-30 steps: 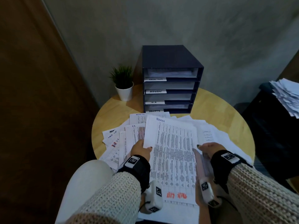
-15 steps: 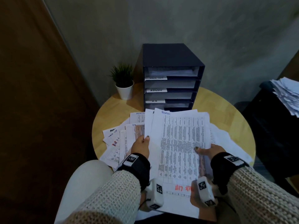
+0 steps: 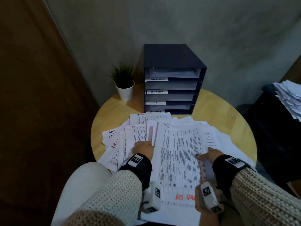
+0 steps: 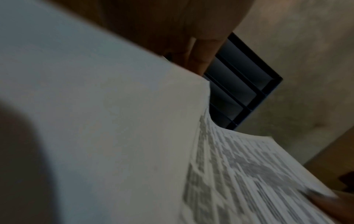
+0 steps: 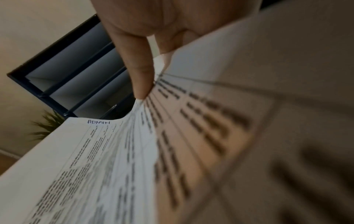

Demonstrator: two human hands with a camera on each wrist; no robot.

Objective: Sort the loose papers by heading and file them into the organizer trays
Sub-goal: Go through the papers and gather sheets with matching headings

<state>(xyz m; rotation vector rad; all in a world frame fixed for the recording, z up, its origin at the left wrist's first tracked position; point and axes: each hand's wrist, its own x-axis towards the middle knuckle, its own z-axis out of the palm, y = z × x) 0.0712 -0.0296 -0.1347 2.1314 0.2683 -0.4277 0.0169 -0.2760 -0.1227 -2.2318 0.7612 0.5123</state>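
My right hand (image 3: 210, 154) pinches the right edge of a printed sheet (image 3: 179, 157), thumb on top and fingers (image 5: 141, 75) underneath, lifting it off the loose papers (image 3: 123, 144) spread across the near half of the round wooden table (image 3: 228, 121). The sheet carries red lettering at its near end. My left hand (image 3: 143, 148) rests at the sheet's left edge on the pile; whether it grips I cannot tell. One paper beneath is headed ADMIN. At the far side of the table stands the dark organizer (image 3: 172, 79) with four labelled trays, a small potted plant (image 3: 124, 84) to its left. A grey wall lies beyond.
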